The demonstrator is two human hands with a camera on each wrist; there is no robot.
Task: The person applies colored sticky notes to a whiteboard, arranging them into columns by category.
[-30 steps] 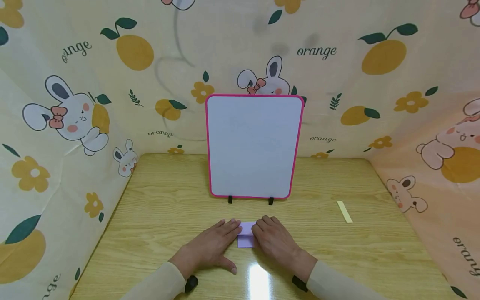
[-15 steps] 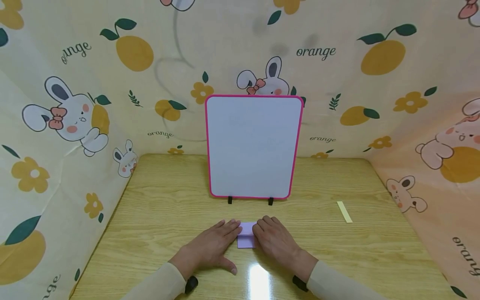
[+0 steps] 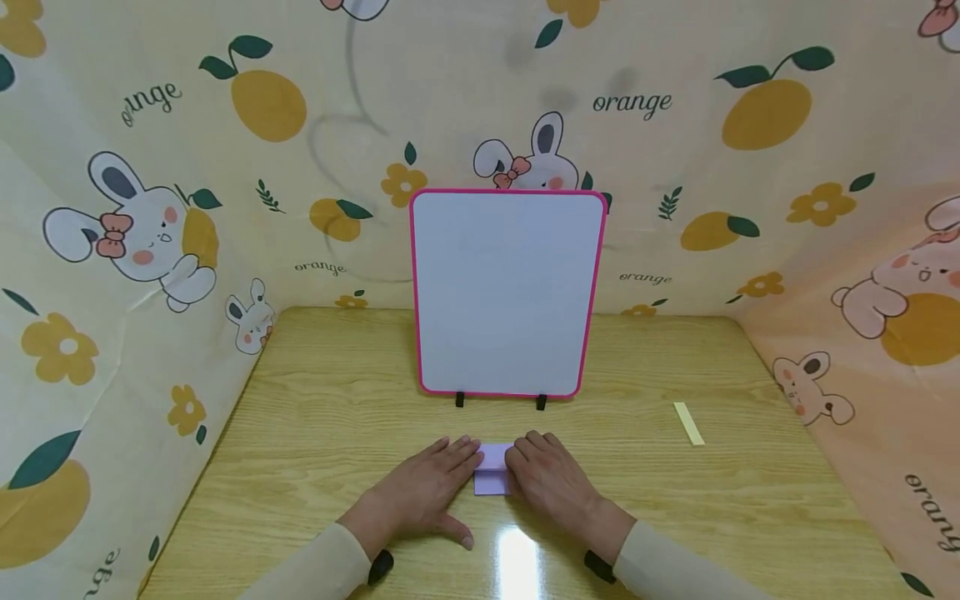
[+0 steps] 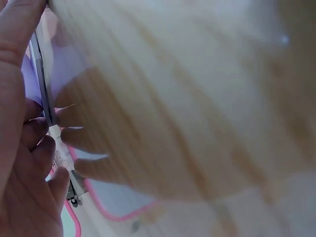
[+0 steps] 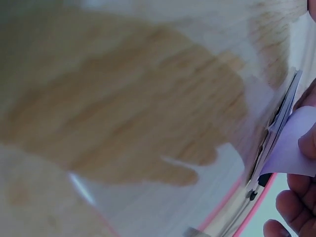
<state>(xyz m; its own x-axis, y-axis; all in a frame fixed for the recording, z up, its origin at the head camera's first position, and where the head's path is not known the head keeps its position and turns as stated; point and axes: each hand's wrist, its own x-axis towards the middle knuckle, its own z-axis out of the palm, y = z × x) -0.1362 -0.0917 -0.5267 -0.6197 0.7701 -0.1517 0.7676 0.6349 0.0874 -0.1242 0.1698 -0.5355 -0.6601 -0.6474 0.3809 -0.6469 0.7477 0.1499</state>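
A small lilac sheet of paper [image 3: 492, 482] lies on the table between the two hands. It has a fold line across it, and the part above the line looks paler. My left hand [image 3: 427, 493] lies flat with fingers extended, its fingertips on the paper's left edge and its thumb spread toward me. At the right edge, my right hand [image 3: 553, 482] has its fingers curled and covers that side of the sheet. In the right wrist view, the thumb of that hand presses against a raised, curved part of the lilac paper [image 5: 291, 143].
Behind the paper, a whiteboard [image 3: 510, 292] with a pink frame stands upright on small black feet. A pale yellow strip [image 3: 689, 423] lies to the right on the wooden table [image 3: 337, 375]. Printed cloth with oranges and rabbits encloses the back and sides.
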